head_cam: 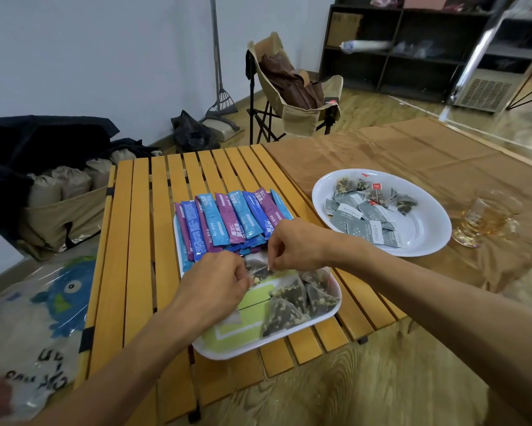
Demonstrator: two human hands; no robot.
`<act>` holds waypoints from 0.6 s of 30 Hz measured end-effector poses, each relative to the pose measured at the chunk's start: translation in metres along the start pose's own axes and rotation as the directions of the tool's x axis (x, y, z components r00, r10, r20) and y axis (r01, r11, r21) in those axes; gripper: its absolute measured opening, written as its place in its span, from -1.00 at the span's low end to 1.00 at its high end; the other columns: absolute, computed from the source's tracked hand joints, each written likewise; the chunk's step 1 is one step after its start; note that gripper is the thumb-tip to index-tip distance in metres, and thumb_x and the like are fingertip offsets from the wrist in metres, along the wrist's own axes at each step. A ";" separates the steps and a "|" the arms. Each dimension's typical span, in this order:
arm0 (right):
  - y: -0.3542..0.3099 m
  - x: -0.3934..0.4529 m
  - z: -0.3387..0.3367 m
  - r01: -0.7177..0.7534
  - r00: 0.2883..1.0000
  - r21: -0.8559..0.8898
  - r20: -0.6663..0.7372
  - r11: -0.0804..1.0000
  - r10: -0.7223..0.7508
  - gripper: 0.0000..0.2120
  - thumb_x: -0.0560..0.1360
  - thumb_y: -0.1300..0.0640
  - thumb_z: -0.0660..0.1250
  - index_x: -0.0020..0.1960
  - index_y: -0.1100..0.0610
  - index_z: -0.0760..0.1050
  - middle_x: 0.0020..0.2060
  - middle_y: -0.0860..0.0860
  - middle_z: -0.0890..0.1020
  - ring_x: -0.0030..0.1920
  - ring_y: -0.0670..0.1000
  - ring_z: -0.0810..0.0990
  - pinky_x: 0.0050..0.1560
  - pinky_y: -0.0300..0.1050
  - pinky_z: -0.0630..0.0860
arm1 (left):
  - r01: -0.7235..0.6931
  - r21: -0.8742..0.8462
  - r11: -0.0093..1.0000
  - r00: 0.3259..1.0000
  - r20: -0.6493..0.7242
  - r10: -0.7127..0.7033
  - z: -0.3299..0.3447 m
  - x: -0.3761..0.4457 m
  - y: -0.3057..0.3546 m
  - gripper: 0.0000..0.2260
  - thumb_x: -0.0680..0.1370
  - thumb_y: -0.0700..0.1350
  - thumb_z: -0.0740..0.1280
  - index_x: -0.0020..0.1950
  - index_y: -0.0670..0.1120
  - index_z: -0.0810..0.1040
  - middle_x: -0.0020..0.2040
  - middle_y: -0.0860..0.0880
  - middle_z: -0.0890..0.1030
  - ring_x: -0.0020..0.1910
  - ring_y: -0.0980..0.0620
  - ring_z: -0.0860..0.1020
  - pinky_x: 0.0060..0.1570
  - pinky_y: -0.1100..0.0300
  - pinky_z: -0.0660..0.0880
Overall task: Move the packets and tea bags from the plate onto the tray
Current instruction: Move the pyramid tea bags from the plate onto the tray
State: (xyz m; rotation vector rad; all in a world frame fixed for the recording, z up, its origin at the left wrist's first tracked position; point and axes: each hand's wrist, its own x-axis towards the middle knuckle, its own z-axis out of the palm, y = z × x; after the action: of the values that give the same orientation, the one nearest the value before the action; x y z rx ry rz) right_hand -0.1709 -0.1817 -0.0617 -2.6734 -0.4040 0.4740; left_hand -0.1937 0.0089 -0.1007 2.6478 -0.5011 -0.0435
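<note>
**Two hands on one tea bag, tray part filled**

Both hands down over the middle of the tray (335, 305). Left hand (218, 279) curled, fingertips pinching at the near edge of a pyramid tea bag (257, 269); right hand (292, 244) curled too, thumb and forefinger nipping the same bag or its string from the far side. Which of the two, too small to tell. Bag low over the tray floor, touching or nearly so.

Just right of the hands, several more pyramid tea bags (295, 298) already lying on the tray's near half, over its green printed base. Behind the hands, a fanned row of blue and purple stick packets (227, 221) across the tray's far half, overlapping one another.

Further right, on the brown cloth (412, 149), the white plate (433, 229), not yet cleared: a heap of grey flat packets (363, 224) on its left side, and a few pyramid tea bags (378, 192) at its far edge. Right half of the plate bare.

Judged from this: well along, likely past halfway, with the stick packets and a share of the tea bags across. Left to shift: the grey packets and the last tea bags.

Beyond the plate, a glass cup (485, 219) of amber drink. Under the tray, a slatted wooden table (141, 241).
</note>
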 end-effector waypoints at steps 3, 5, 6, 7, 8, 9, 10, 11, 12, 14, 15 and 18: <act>0.002 -0.001 0.000 -0.001 1.000 -0.007 0.009 1.000 0.001 -0.90 0.50 0.22 0.39 -0.09 0.14 0.70 -0.13 0.00 0.71 0.00 -0.02 0.64 -0.10 -0.21 0.59 | -0.008 0.003 1.000 0.999 0.033 0.008 -0.003 -0.001 -0.001 -0.75 0.50 0.11 0.42 -0.29 0.01 0.55 -0.36 0.09 0.57 -0.30 0.15 0.54 -0.30 0.10 0.52; 0.004 -0.002 -0.001 -0.005 1.000 -0.004 -0.005 1.000 0.005 -0.90 0.50 0.22 0.39 -0.09 0.14 0.70 -0.13 -0.01 0.71 0.00 -0.02 0.65 -0.13 -0.25 0.56 | -0.014 0.012 1.000 0.998 0.064 0.014 -0.008 -0.003 -0.002 -0.73 0.46 0.20 0.44 -0.25 0.04 0.52 -0.34 0.09 0.56 -0.31 0.14 0.52 -0.34 0.11 0.48; 0.005 -0.003 -0.003 -0.009 1.000 0.001 -0.013 1.000 0.009 -0.91 0.50 0.21 0.40 -0.09 0.14 0.70 -0.13 -0.01 0.71 0.01 -0.02 0.64 -0.13 -0.25 0.55 | -0.016 0.031 0.999 0.997 0.072 0.013 -0.012 -0.004 -0.003 -0.72 0.43 0.25 0.43 -0.20 0.07 0.50 -0.31 0.09 0.54 -0.30 0.14 0.50 -0.36 0.12 0.42; 0.007 -0.004 -0.005 -0.014 1.000 0.007 -0.022 1.000 0.014 -0.91 0.50 0.19 0.41 -0.09 0.13 0.70 -0.12 -0.01 0.71 0.02 -0.02 0.63 -0.14 -0.26 0.54 | -0.019 0.050 0.999 0.997 0.072 0.016 -0.015 -0.004 -0.003 -0.69 0.41 0.28 0.43 -0.14 0.09 0.47 -0.27 0.10 0.53 -0.28 0.15 0.49 -0.36 0.14 0.39; 0.008 -0.006 -0.008 -0.019 0.999 0.011 -0.034 1.000 0.020 -0.92 0.51 0.18 0.42 -0.07 0.13 0.70 -0.10 -0.01 0.70 0.04 -0.03 0.62 -0.16 -0.27 0.53 | -0.031 0.054 0.998 0.998 0.062 0.028 -0.018 -0.005 -0.004 -0.66 0.40 0.30 0.43 -0.07 0.11 0.44 -0.23 0.12 0.51 -0.26 0.16 0.48 -0.35 0.16 0.38; 0.009 -0.008 -0.010 -0.025 0.998 0.012 -0.050 1.000 0.025 -0.91 0.52 0.17 0.42 -0.06 0.13 0.70 -0.08 -0.01 0.70 0.05 -0.05 0.60 -0.17 -0.29 0.52 | -0.051 0.041 0.998 0.997 0.056 0.048 -0.019 -0.005 -0.004 -0.62 0.40 0.30 0.42 0.02 0.12 0.42 -0.19 0.14 0.48 -0.23 0.16 0.47 -0.31 0.16 0.39; 0.011 -0.010 -0.012 -0.031 0.997 0.009 -0.073 0.999 0.032 -0.91 0.52 0.16 0.42 -0.05 0.14 0.70 -0.08 -0.01 0.70 0.03 -0.07 0.59 -0.18 -0.29 0.51 | -0.078 0.021 0.997 0.995 0.056 0.077 -0.019 -0.004 -0.003 -0.58 0.41 0.29 0.42 0.12 0.14 0.39 -0.15 0.15 0.45 -0.20 0.16 0.46 -0.27 0.16 0.40; 0.014 -0.012 -0.013 -0.039 0.995 0.007 -0.095 0.999 0.040 -0.91 0.51 0.16 0.42 -0.05 0.14 0.70 -0.10 -0.01 0.70 -0.01 -0.09 0.59 -0.20 -0.29 0.51 | -0.104 0.008 0.995 0.993 0.063 0.104 -0.018 -0.004 -0.001 -0.54 0.43 0.28 0.40 0.23 0.17 0.36 -0.12 0.15 0.42 -0.16 0.15 0.45 -0.22 0.15 0.42; 0.016 -0.015 -0.014 -0.048 0.992 0.004 -0.115 0.999 0.048 -0.91 0.51 0.16 0.43 -0.06 0.14 0.70 -0.12 -0.02 0.70 -0.05 -0.10 0.58 -0.22 -0.29 0.50 | -0.125 0.009 0.992 0.989 0.076 0.124 -0.016 -0.002 0.001 -0.51 0.45 0.27 0.38 0.30 0.19 0.33 -0.10 0.15 0.40 -0.12 0.12 0.44 -0.17 0.13 0.43; 0.021 -0.019 -0.015 -0.064 0.991 -0.001 -0.122 0.998 0.063 -0.91 0.50 0.16 0.43 -0.07 0.14 0.70 -0.14 -0.02 0.69 -0.08 -0.11 0.58 -0.25 -0.31 0.48 | -0.144 0.034 0.989 0.984 0.113 0.139 -0.012 0.001 0.005 -0.61 0.49 0.24 0.35 0.26 0.18 0.40 -0.09 0.13 0.40 -0.08 0.08 0.44 -0.09 0.06 0.48; 0.022 -0.021 -0.015 -0.070 0.991 -0.004 -0.112 0.998 0.069 -0.91 0.51 0.17 0.42 -0.07 0.14 0.70 -0.14 -0.03 0.69 -0.08 -0.10 0.59 -0.25 -0.32 0.48 | -0.138 0.047 0.989 0.983 0.125 0.132 -0.012 0.003 0.007 -0.68 0.50 0.23 0.35 0.18 0.15 0.45 -0.09 0.13 0.42 -0.08 0.06 0.45 -0.08 0.03 0.49; 0.027 -0.026 -0.016 -0.085 0.990 -0.021 -0.111 0.996 0.082 -0.92 0.50 0.16 0.42 -0.09 0.13 0.70 -0.16 -0.04 0.68 -0.14 -0.13 0.58 -0.19 -0.26 0.52 | -0.132 0.093 0.987 0.978 0.174 0.114 -0.016 0.000 0.004 -0.76 0.49 0.20 0.39 0.02 0.11 0.48 -0.15 0.14 0.46 -0.14 0.05 0.49 -0.15 0.05 0.51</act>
State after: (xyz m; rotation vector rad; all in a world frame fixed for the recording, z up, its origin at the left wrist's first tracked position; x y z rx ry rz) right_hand -0.1825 -0.2195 -0.0524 -2.7340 -0.2681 0.3454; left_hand -0.1936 0.0122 -0.0846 2.7221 -0.7413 -0.2092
